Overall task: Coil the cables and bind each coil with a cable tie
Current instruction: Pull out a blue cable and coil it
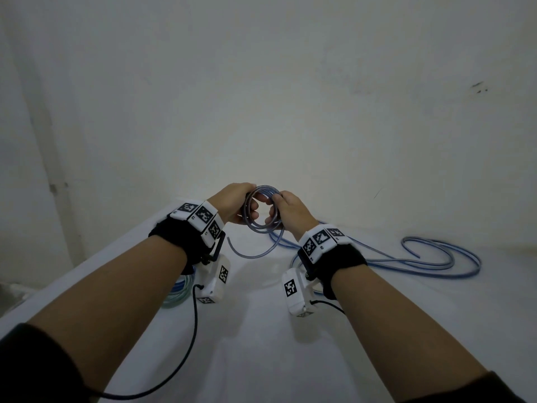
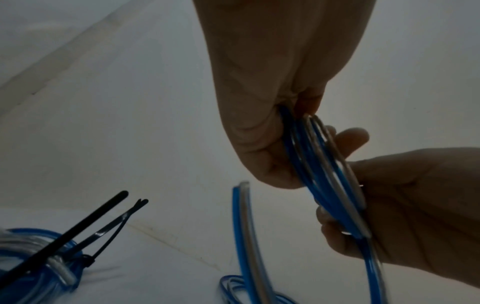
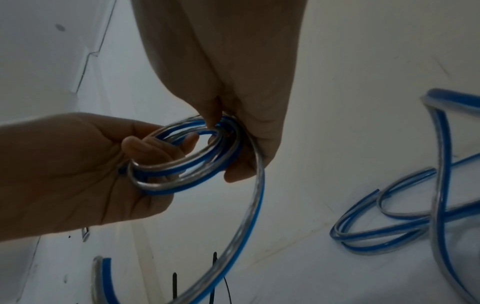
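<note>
A small coil of blue-and-clear cable (image 1: 263, 210) is held up above the white table (image 1: 261, 330) between both hands. My left hand (image 1: 236, 203) grips the coil's left side, fingers curled through the loops (image 3: 145, 148). My right hand (image 1: 284, 207) pinches the right side of the coil (image 3: 182, 166). One short free end (image 1: 247, 253) hangs below the coil. The rest of the same cable (image 3: 246, 216) trails down from my right hand to the table. In the left wrist view the coil (image 2: 324, 174) is seen edge-on between my left hand (image 2: 267, 133) and right hand (image 2: 402, 205).
A finished coil (image 2: 33, 257) bound with black cable ties (image 2: 103, 226) lies at the table's left edge, under my left wrist (image 1: 177, 289). Loose cable (image 1: 421, 257) snakes across the table to the right. A pale wall rises behind the table.
</note>
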Action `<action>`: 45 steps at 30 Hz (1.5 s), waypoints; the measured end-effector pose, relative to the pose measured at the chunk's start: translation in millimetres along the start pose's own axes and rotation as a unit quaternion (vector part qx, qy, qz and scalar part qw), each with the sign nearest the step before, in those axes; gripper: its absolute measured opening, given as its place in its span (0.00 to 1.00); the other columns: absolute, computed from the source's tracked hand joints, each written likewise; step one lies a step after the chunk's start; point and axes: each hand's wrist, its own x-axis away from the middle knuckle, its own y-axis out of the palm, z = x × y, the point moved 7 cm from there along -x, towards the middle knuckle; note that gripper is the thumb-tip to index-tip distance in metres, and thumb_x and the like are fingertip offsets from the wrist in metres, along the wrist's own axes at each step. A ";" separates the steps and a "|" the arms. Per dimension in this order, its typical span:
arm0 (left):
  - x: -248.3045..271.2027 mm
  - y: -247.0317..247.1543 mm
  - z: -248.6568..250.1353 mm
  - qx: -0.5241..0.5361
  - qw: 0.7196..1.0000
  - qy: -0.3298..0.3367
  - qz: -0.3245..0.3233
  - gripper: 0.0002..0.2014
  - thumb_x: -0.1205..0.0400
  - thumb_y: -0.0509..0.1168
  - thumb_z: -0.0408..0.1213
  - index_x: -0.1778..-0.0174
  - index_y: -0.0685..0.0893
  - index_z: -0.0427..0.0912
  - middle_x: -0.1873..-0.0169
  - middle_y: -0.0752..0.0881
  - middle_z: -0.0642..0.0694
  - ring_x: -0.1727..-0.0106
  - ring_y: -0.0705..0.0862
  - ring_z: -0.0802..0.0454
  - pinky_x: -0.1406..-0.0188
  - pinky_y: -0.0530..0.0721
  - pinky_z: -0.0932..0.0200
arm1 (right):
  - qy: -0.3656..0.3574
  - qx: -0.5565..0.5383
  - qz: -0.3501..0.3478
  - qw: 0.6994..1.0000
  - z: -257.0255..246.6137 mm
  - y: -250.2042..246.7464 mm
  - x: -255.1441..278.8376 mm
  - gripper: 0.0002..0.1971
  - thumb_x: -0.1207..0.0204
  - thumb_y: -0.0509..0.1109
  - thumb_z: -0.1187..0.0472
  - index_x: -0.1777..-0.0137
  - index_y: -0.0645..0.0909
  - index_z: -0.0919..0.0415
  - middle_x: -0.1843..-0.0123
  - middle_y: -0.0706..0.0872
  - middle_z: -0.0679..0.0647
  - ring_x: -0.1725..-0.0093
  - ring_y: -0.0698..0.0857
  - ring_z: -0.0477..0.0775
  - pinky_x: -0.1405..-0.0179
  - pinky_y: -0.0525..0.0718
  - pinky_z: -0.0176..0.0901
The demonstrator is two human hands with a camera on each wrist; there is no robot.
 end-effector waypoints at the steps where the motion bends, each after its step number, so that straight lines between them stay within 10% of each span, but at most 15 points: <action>1: 0.5 1.3 0.0 -0.004 1.000 0.003 -0.002 0.22 0.12 0.49 0.46 0.62 0.82 0.40 0.76 0.73 0.49 0.77 0.77 0.53 0.68 0.77 0.61 | -0.003 0.006 0.000 1.000 -0.5 -1.7 0.5 0.13 0.14 0.51 0.62 0.59 0.73 0.60 0.69 0.76 0.54 0.72 0.80 0.52 0.73 0.79 0.40; 11: -8.0 37.2 8.9 0.125 0.991 0.049 -0.022 0.20 0.11 0.48 0.47 0.68 0.70 0.44 0.82 0.66 0.53 0.84 0.64 0.58 0.74 0.61 0.63 | 0.031 -0.159 -0.004 0.987 2.1 -38.3 16.4 0.08 0.13 0.52 0.62 0.45 0.71 0.65 0.66 0.77 0.56 0.70 0.79 0.53 0.69 0.79 0.42; 17: -10.9 76.0 17.2 0.246 0.964 0.028 -0.099 0.21 0.11 0.46 0.48 0.66 0.71 0.42 0.82 0.73 0.52 0.84 0.68 0.57 0.70 0.62 0.61 | 0.041 -0.036 0.025 0.998 20.1 -80.2 31.0 0.11 0.14 0.55 0.60 0.47 0.78 0.64 0.64 0.78 0.54 0.65 0.79 0.50 0.60 0.84 0.46; 23: -13.9 101.6 31.1 0.360 0.925 0.047 -0.108 0.20 0.11 0.45 0.44 0.65 0.72 0.41 0.84 0.70 0.53 0.82 0.69 0.57 0.67 0.64 0.64 | 0.032 0.042 0.047 0.997 35.6 -119.8 47.5 0.07 0.16 0.58 0.66 0.43 0.77 0.65 0.66 0.82 0.54 0.72 0.73 0.47 0.76 0.71 0.33; 28: -20.7 118.8 36.8 0.416 0.902 0.068 -0.093 0.21 0.10 0.44 0.42 0.60 0.77 0.38 0.83 0.72 0.53 0.82 0.71 0.58 0.64 0.69 0.64 | 0.021 -0.089 0.107 0.990 42.3 -143.1 62.0 0.14 0.19 0.60 0.73 0.43 0.59 0.59 0.66 0.81 0.62 0.75 0.74 0.52 0.78 0.75 0.39; 38: -16.3 173.7 30.3 0.422 0.896 0.107 -0.080 0.16 0.11 0.48 0.36 0.60 0.77 0.38 0.76 0.83 0.49 0.70 0.82 0.54 0.60 0.81 0.61 | 0.031 -0.345 0.097 0.933 39.0 -161.3 72.0 0.05 0.17 0.58 0.73 0.53 0.73 0.69 0.67 0.87 0.65 0.70 0.90 0.54 0.69 0.88 0.38; 45: -12.6 217.9 28.6 0.415 0.900 0.086 -0.106 0.26 0.13 0.45 0.55 0.63 0.76 0.39 0.74 0.77 0.47 0.75 0.78 0.54 0.72 0.82 0.62 | 0.025 -0.366 0.149 0.918 50.3 -182.8 83.7 0.09 0.17 0.60 0.71 0.43 0.75 0.77 0.68 0.88 0.63 0.70 0.90 0.52 0.69 0.88 0.36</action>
